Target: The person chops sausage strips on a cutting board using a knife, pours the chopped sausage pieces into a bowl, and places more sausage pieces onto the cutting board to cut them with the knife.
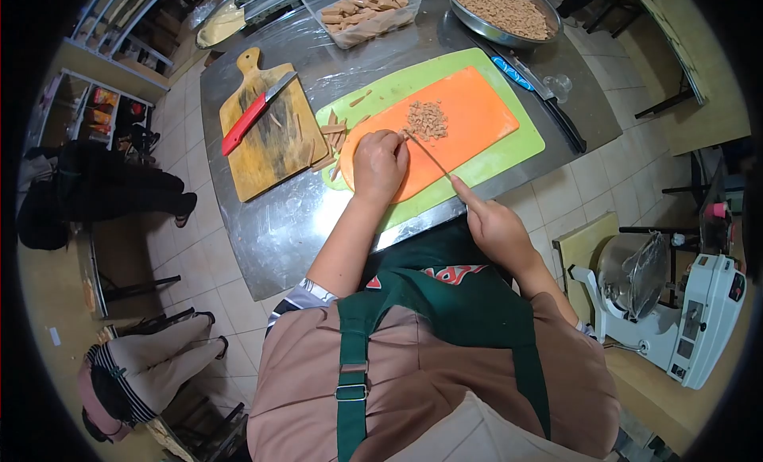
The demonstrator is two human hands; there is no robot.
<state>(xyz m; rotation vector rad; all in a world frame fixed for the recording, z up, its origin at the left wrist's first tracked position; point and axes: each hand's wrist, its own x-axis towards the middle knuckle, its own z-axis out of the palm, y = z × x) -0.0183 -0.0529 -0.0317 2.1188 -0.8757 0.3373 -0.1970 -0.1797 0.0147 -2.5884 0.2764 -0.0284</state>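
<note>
My right hand (pixel 494 224) is closed round the handle of a knife (pixel 429 154), whose blade reaches across the orange cutting board (pixel 477 104). Beside the blade tip, my left hand (pixel 381 164) rests on the board with its fingers curled; what they press on is too small to make out. Small chopped brown pieces (pixel 427 120) lie in a pile just beyond the blade. Under the orange board is a larger green board (pixel 520 140). Uncut brown strips (pixel 335 135) lie left of my left hand, at the green board's edge.
A wooden board (pixel 262 160) bears a red-handled knife (pixel 253 117). At the back stand a plastic tub (pixel 369 34) of brown chunks and a metal bowl (pixel 509 41) of chopped pieces. More knives lie right. Two people are at left; a mixer (pixel 675 319) stands right.
</note>
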